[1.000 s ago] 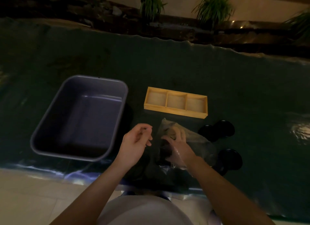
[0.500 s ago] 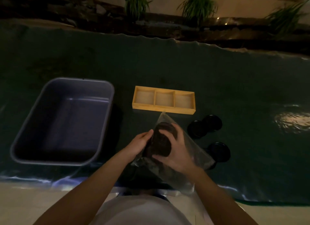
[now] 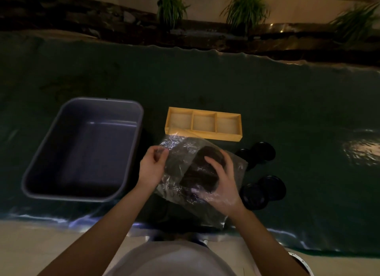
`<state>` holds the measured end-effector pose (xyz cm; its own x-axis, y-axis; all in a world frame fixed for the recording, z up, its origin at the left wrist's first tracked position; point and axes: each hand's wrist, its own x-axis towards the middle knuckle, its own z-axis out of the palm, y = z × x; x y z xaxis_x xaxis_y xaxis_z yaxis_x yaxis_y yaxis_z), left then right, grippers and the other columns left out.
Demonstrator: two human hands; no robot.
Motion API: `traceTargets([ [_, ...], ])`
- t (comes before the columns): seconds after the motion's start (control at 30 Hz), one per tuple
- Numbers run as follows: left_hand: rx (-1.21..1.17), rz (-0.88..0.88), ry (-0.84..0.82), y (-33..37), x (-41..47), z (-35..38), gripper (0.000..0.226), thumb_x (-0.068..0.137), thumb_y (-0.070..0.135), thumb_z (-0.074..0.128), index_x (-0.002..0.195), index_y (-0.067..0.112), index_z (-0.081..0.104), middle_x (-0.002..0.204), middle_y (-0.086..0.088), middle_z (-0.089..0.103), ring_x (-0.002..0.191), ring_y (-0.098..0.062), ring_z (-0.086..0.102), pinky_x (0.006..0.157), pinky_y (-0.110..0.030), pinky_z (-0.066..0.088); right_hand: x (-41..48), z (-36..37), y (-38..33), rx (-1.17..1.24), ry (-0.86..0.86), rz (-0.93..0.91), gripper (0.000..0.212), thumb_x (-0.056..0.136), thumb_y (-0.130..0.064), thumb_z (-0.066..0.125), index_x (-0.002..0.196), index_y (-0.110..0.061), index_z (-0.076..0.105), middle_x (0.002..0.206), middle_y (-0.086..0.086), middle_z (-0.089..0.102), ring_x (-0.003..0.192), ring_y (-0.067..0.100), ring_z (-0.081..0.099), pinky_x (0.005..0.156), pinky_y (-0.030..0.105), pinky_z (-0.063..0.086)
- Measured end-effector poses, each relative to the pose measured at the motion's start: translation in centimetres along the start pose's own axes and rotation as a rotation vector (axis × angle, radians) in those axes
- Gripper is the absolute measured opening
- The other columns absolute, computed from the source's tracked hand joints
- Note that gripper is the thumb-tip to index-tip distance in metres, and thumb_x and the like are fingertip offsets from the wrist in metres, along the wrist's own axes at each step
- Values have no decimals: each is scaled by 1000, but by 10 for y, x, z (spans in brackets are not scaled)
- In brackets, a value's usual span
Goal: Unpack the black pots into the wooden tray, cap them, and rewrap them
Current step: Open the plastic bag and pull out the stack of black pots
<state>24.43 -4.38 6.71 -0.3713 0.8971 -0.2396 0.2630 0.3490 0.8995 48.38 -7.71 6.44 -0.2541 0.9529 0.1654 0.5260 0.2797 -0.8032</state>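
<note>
A stack of black pots lies tilted inside a clear plastic wrap, held above the table's near edge. My right hand reaches inside the wrap and grips the stack from the right. My left hand pinches the wrap's left edge. Just behind stands the wooden tray with three compartments, nothing in them. Several black caps lie to the right: one pair near the tray, another pair closer to me.
A grey plastic tub sits on the left of the dark green table cover. The table's near edge runs just below my hands. Potted plants and a dark ledge stand beyond the far edge.
Both hands lifted the wrapped stack off the table. My left hand took hold of the wrap's edge. The stack has slid further along inside the wrap under my right hand.
</note>
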Motion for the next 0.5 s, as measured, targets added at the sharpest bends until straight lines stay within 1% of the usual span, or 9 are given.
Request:
traceTargets([
  [0.07,3,6,55,-1,3,-8,20,100,31,64,113,16,65,89,4,65,84,-13,63,73,-22,46,-2,-3,3,4,26,-16,92,68,-53,91,147,-36,47,165,5,11,156,23,18,124,43,31],
  [0.1,-20,-6,70,-3,4,-11,19,101,30,63,114,16,64,90,4,65,85,-15,63,74,-24,48,-5,-5,7,13,37,-17,92,68,-52,91,147,-32,48,165,6,12,156,25,19,123,45,33],
  [0.17,-97,-44,87,-6,4,-17,17,102,25,58,117,18,63,91,2,65,84,-19,63,75,-34,52,-11,-12,13,16,53,16,94,67,-54,91,147,-37,46,166,1,9,156,22,20,121,46,35],
  [0.23,-113,-64,104,-7,4,-22,22,102,19,53,122,20,62,90,2,65,80,-18,61,75,-37,52,-19,-20,19,-7,76,68,93,67,-61,87,147,-47,42,167,-7,6,155,13,21,121,42,34],
  [0.3,-34,-54,133,-8,5,-25,29,100,13,54,127,20,60,92,2,65,81,-16,62,80,-39,54,-27,-29,24,-24,125,105,90,66,-63,83,145,-51,41,167,-10,8,153,2,20,120,30,28],
  [0.33,8,-44,152,-8,6,-26,33,98,10,55,129,18,59,91,3,64,80,-14,62,81,-39,54,-30,-34,25,-29,155,121,89,66,-62,83,144,-53,41,167,-9,10,152,2,21,119,25,26],
  [0.37,39,-38,172,-8,6,-27,36,97,7,57,131,16,57,91,4,63,81,-14,61,83,-37,53,-33,-38,27,-35,185,138,89,65,-61,83,143,-54,41,167,-7,13,152,7,23,118,24,25],
  [0.43,85,-31,214,-7,6,-29,39,95,4,58,133,12,56,96,1,63,89,-19,62,87,-38,51,-37,-47,28,-47,230,181,92,62,-53,89,141,-52,42,166,-4,16,152,18,25,119,34,25],
  [0.5,142,-13,264,-6,5,-30,38,94,5,58,132,9,55,106,-5,65,98,-26,62,91,-43,51,-38,-55,28,-53,266,215,95,61,-41,94,142,-46,45,165,-3,19,151,18,25,118,41,27],
])
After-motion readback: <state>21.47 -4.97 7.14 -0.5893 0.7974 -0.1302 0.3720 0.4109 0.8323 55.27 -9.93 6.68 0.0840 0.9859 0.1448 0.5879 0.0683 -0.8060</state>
